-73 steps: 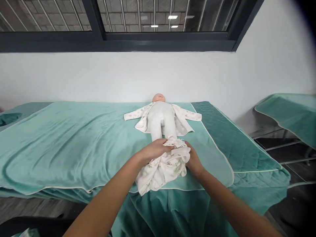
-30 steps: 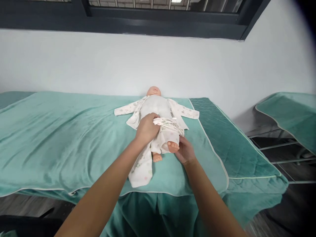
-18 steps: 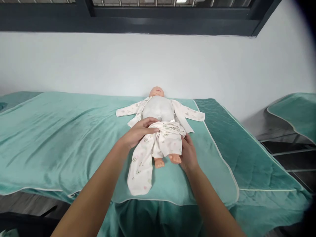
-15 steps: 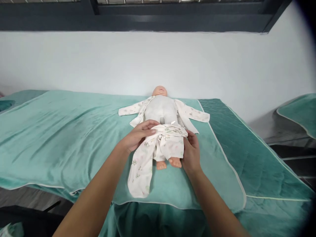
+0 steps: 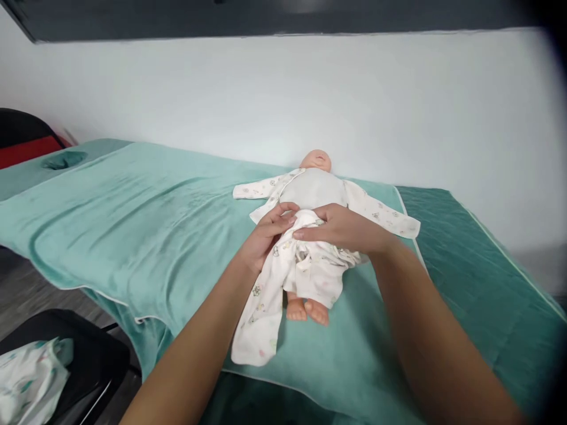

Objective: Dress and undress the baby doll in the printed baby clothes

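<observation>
Starting with the biggest thing, does the teal bed cover (image 5: 133,224) under both hands worry you? asks the first.

A little, says the second. It lies rumpled, and its near edge runs just below the forearms. I judge that a hard tug toward the body could drag the doll (image 5: 312,189) down toward that edge.

And the doll itself?

It lies on its back just beyond the fingertips, its open jacket (image 5: 385,215) spread to either side. The printed trousers (image 5: 319,277) sit bunched at its hips, right under the fingers. One trouser leg (image 5: 257,321) lies flat and empty along the left forearm, while both bare feet (image 5: 308,310) show close together between the two forearms. Hauling the cloth higher like this could, I think, twist it or trap a leg.

How do the hands stand?

The left hand (image 5: 266,236) is curled closed on the waistband (image 5: 305,221) at the doll's side. The right hand (image 5: 345,227) lies across the bunched cloth, its fingertips meeting the left's; whether it pinches the fabric I cannot tell. If only one side truly grips, the waistband could ride up crooked or slip free.
</observation>
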`<control>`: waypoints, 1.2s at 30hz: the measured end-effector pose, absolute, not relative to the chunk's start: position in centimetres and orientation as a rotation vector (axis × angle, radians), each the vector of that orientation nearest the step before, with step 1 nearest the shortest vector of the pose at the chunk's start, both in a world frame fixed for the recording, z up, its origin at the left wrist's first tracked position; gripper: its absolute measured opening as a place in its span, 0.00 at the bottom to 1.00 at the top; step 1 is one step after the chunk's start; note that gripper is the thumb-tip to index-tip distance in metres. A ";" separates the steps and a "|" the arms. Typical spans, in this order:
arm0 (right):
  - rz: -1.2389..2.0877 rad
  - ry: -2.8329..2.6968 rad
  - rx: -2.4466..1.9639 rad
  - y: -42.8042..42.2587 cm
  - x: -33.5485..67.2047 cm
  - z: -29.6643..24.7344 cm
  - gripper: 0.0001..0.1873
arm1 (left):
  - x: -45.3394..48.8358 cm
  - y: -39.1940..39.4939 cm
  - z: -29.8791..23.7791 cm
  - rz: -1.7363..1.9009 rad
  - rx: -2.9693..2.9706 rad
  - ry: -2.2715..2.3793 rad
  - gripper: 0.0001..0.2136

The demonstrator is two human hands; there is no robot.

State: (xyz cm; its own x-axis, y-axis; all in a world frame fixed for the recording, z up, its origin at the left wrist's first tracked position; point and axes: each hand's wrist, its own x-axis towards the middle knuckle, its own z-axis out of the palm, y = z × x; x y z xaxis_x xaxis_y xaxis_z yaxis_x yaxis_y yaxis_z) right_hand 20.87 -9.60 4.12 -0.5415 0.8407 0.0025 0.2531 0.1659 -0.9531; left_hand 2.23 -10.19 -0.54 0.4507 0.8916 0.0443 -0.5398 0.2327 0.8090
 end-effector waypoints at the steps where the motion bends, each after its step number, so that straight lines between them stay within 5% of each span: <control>1: 1.479 -1.826 -1.007 -9.2 20.8 3.6 0.13 | 2.1 -10.1 -0.7 1.021 0.884 0.493 0.18; 7: 1.628 -1.332 -0.941 -8.6 20.2 -0.2 0.11 | 1.1 -10.2 -2.6 0.965 0.970 0.546 0.30; 24: 1.607 -1.080 -0.834 -8.8 18.9 -0.8 0.15 | 0.2 -10.0 -3.5 0.755 1.038 0.569 0.29; 36: 1.764 -1.977 -0.788 -10.0 20.6 1.6 0.17 | 1.9 -10.8 -4.0 1.197 0.868 0.501 0.18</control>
